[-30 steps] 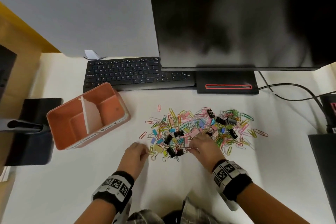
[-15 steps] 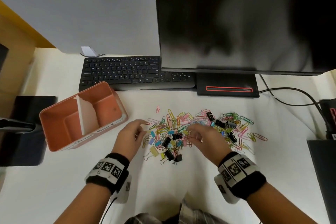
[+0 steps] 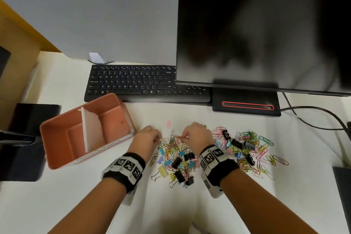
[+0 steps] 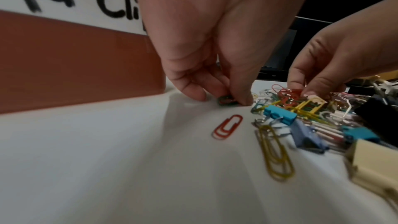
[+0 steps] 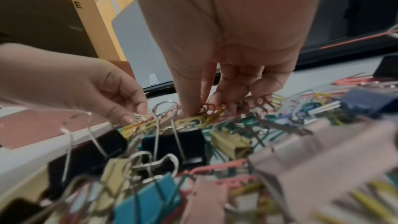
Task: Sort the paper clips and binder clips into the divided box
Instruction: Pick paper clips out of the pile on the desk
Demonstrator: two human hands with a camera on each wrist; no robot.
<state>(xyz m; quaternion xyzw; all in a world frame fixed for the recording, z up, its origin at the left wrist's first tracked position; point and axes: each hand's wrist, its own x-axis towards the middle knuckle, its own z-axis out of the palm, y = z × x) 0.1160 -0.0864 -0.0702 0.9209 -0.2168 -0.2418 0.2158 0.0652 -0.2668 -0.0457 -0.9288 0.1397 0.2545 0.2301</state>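
A salmon divided box [image 3: 79,159] with a white divider [image 3: 91,131] stands left of the pile; its label reads "Paper Cli…" on the wall [image 4: 75,60]. Coloured paper clips and binder clips [image 3: 209,154] lie heaped on the white table. My left hand [image 3: 160,138] pinches a small paper clip [image 4: 225,101] at the pile's left edge, close to the box. My right hand [image 3: 182,137] pinches red and yellow paper clips [image 5: 206,108] just beside it. Black binder clips [image 3: 177,161] lie nearer to me. A red paper clip [image 4: 227,126] lies loose on the table.
A black keyboard [image 3: 148,83] and a monitor [image 3: 266,28] on its base [image 3: 245,102] stand behind the pile. A cable [image 3: 313,109] runs right. A black block [image 3: 28,138] sits left of the box, a dark slab [image 3: 343,186] at the right edge. One pink clip [image 3: 168,124] lies apart.
Both hands have moved from the pile's near edge to its far left edge, closer to the box, and their fingers have closed on paper clips there.
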